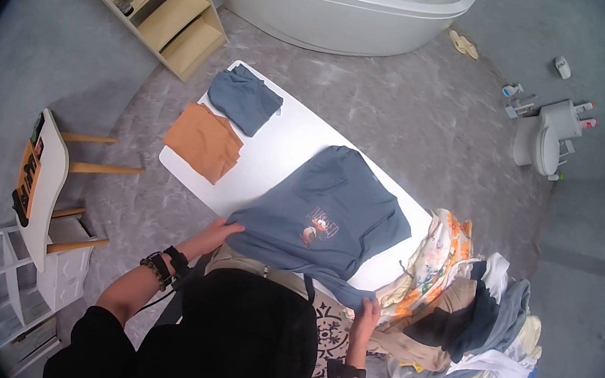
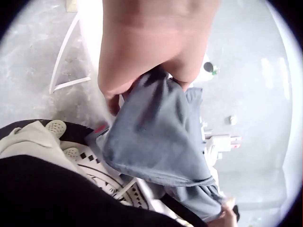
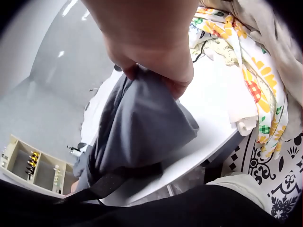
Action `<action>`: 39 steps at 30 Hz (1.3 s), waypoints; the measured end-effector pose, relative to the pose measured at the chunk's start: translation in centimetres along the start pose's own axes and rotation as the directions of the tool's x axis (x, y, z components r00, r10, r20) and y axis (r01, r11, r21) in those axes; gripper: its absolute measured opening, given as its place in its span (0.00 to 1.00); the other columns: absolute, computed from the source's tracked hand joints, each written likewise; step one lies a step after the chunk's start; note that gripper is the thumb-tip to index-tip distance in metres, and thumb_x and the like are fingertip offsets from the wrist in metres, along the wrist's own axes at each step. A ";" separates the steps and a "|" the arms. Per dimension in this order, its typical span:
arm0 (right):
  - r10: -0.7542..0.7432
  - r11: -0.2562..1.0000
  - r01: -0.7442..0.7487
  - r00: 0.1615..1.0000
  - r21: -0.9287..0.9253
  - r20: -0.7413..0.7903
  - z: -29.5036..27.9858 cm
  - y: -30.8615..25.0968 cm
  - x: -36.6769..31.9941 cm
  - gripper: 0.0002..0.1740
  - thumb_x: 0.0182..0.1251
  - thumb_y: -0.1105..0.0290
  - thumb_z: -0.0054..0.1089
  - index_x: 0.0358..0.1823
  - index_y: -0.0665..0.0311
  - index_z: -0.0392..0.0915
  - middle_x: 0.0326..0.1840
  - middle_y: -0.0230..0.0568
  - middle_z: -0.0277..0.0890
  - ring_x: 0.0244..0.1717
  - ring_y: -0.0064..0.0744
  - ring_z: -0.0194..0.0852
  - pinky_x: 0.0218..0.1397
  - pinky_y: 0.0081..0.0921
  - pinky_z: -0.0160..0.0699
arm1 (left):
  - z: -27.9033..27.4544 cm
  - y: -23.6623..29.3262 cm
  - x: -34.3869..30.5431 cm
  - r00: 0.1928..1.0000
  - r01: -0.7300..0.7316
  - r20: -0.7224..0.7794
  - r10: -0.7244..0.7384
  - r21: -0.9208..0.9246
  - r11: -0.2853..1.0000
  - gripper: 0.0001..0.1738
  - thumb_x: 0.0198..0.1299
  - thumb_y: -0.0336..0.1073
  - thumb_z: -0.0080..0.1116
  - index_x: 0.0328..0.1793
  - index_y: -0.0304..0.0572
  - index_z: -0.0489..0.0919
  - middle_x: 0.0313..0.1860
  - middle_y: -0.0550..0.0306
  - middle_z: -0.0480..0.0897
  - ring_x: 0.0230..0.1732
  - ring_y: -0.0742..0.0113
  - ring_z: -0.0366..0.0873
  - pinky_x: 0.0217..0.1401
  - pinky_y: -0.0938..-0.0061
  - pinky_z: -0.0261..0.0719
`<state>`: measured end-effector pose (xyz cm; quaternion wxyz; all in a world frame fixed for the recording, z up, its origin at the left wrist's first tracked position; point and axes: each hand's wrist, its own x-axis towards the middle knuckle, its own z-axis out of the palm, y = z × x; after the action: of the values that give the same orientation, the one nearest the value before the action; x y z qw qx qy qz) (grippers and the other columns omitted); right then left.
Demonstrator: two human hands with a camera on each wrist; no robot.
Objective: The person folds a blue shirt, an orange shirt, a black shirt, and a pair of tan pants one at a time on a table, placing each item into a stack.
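A grey-blue T-shirt (image 1: 293, 203) with a small printed picture lies across the white table (image 1: 288, 126), its near edge raised toward the person's waist. My left hand (image 1: 221, 235) pinches one end of that edge. At the other end, the right hand (image 1: 367, 316) grips a corner beyond the table's near side. In the left wrist view the cloth (image 2: 156, 132) hangs in a fold below the left hand (image 2: 151, 56). The right wrist view has the cloth (image 3: 142, 123) bunched between the thumb and fingers of the right hand (image 3: 147, 47).
A folded blue-grey garment (image 1: 245, 99) and a folded orange-brown one (image 1: 203, 142) lie at the table's far left end. Mixed clothes (image 1: 469, 318) are heaped at the right. A wooden shelf (image 1: 179, 20), a bathtub (image 1: 333, 17) and a small stool-legged table (image 1: 51, 179) stand around.
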<state>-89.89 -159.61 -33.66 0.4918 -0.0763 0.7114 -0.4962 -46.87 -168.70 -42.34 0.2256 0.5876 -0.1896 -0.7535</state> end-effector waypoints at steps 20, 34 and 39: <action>-0.202 0.979 0.201 0.979 -0.024 -0.037 1.9 -4.5 1.0 0.20 0.72 0.66 0.55 0.59 0.69 0.67 0.51 0.36 0.71 0.52 0.26 0.68 0.57 0.23 0.68 | 9.8 16.4 -3.0 0.918 -0.128 0.373 0.131 -0.034 0.991 0.14 0.69 0.29 0.52 0.58 0.34 0.77 0.44 0.55 0.81 0.47 0.66 0.82 0.52 0.73 0.81; -0.268 0.950 0.287 0.952 -0.125 0.148 5.7 -8.8 0.8 0.03 0.69 0.73 0.54 0.36 0.62 0.71 0.32 0.22 0.67 0.35 0.13 0.57 0.43 0.13 0.57 | 15.1 8.7 6.2 0.798 -0.581 0.462 0.387 0.758 0.295 0.41 0.48 0.31 0.66 0.71 0.49 0.66 0.65 0.42 0.62 0.69 0.44 0.57 0.67 0.62 0.67; -0.281 0.958 0.287 0.946 -0.020 0.160 7.4 -10.4 0.4 0.02 0.69 0.74 0.52 0.36 0.62 0.70 0.33 0.23 0.68 0.36 0.13 0.58 0.45 0.13 0.58 | 15.4 7.6 9.0 0.770 -0.482 0.442 0.459 0.876 -0.036 0.37 0.47 0.32 0.66 0.68 0.48 0.68 0.64 0.44 0.63 0.67 0.43 0.58 0.61 0.58 0.72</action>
<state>-88.34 -169.71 -25.96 0.4673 -0.2269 0.6632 -0.5389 -62.78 -179.73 -41.70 0.0370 0.4803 -0.8112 -0.3315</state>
